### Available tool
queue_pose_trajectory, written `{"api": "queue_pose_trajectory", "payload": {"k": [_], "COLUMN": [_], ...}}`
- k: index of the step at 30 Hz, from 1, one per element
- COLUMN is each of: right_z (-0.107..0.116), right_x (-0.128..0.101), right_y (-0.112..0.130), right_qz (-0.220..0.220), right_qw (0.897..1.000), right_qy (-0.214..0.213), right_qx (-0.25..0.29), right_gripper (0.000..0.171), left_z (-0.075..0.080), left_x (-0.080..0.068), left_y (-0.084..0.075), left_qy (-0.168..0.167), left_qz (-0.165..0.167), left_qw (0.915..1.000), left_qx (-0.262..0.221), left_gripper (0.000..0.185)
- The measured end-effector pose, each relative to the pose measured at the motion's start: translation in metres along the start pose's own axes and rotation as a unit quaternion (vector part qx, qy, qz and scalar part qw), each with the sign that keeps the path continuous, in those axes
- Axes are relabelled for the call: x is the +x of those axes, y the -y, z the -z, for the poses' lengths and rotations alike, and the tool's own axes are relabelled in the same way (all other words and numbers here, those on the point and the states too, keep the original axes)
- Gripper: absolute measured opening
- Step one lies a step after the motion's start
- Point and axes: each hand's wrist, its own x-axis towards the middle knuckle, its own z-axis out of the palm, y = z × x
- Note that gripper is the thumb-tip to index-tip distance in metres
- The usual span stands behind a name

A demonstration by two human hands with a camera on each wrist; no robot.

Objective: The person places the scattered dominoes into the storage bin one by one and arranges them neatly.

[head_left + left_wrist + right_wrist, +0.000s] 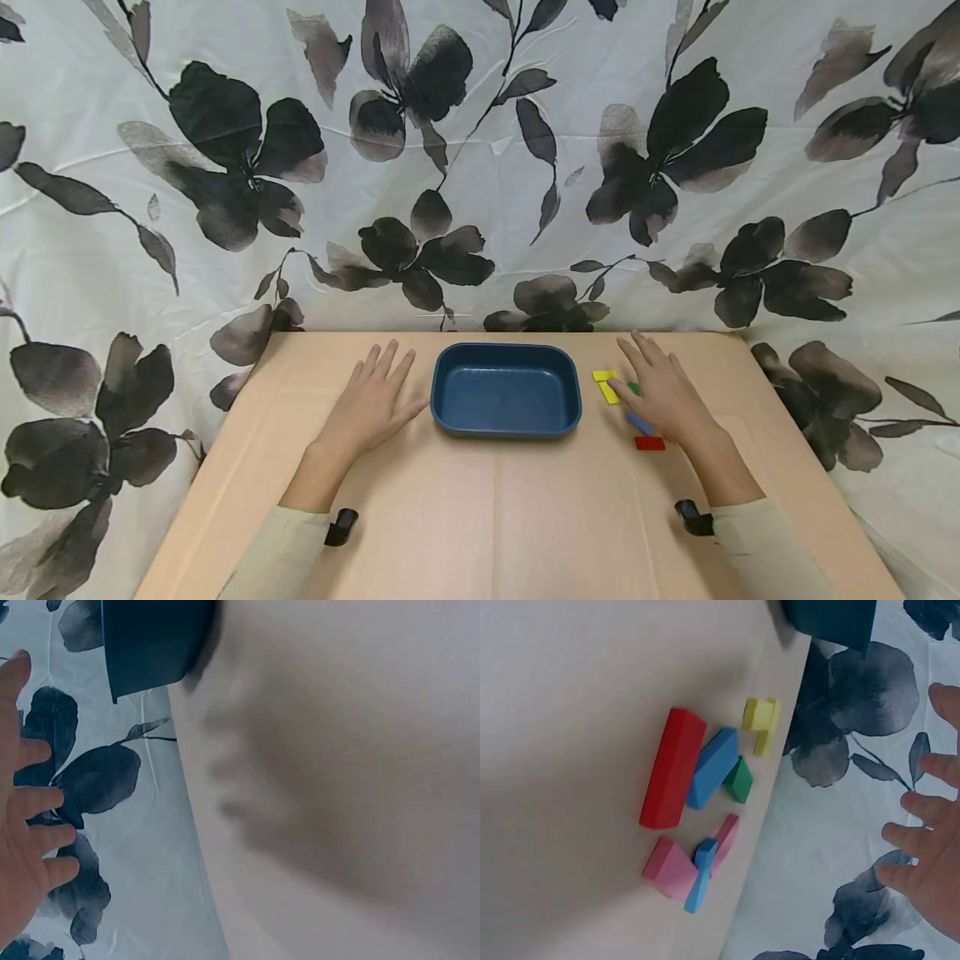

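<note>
My left hand (372, 406) lies flat on the pale tan counter (495, 525), fingers straight and spread, holding nothing, its thumb tip just short of the left wall of the dark blue rectangular plastic tray (506, 421) that sits between my hands. My right hand (660, 392) lies flat on the other side of the tray, fingers straight too and gripping nothing, over a small cluster of coloured blocks. In the head view I see a yellow L-shaped block (606, 385) by my thumb, a sliver of a green block (634, 387) under my fingers, a flat blue block (639, 422) peeping out at the heel of my palm and a long red bar-shaped block (649, 443) just beside my wrist. The right wrist view shows the same cluster laid out touching or nearly so, along with a pink wedge-like block (669, 868) and a second small blue piece (700, 875) leaning against it, which the head view hides under my hand. The tray holds nothing that I can see. I judge this a resting stance with no block lifted yet; a next move would call for curling my right fingers round one block, likely the yellow or the red at the cluster's edge, without scattering its neighbours.
</note>
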Motion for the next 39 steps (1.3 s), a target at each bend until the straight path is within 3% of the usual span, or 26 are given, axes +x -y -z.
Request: {"api": "queue_pose_trajectory", "payload": {"k": [8, 14, 18, 27, 33, 39], "right_z": [-0.006, -0.015, -0.022, -0.036, -0.044, -0.05], "right_x": [0.004, 0.009, 0.013, 0.023, 0.036, 0.049], "right_y": [-0.012, -0.022, -0.028, -0.038, -0.048, -0.055], "right_qz": [0.032, 0.056, 0.055, 0.011, 0.013, 0.038], "right_qw": [0.999, 0.997, 0.996, 0.994, 0.99, 0.987], "right_qy": [-0.027, -0.045, -0.027, 0.043, 0.069, 0.077], "right_qx": [0.006, 0.035, 0.064, 0.101, 0.121, 0.135], "right_gripper": [0.07, 0.062, 0.06, 0.062, 0.064, 0.059], "left_z": [-0.004, -0.013, -0.02, -0.036, -0.044, -0.053], "left_x": [0.005, 0.009, 0.01, 0.011, 0.017, 0.027], "left_y": [-0.009, -0.017, -0.019, -0.021, -0.02, -0.022], "left_qy": [0.003, 0.021, 0.026, 0.02, 0.0, -0.03], "left_qz": [-0.042, -0.053, -0.043, -0.034, 0.001, 0.063], "left_qw": [0.999, 0.9979, 0.9961, 0.9857, 0.9722, 0.9456], "left_qx": [-0.014, -0.032, -0.072, -0.164, -0.234, -0.318], "left_gripper": [0.089, 0.095, 0.101, 0.108, 0.09, 0.07]}}
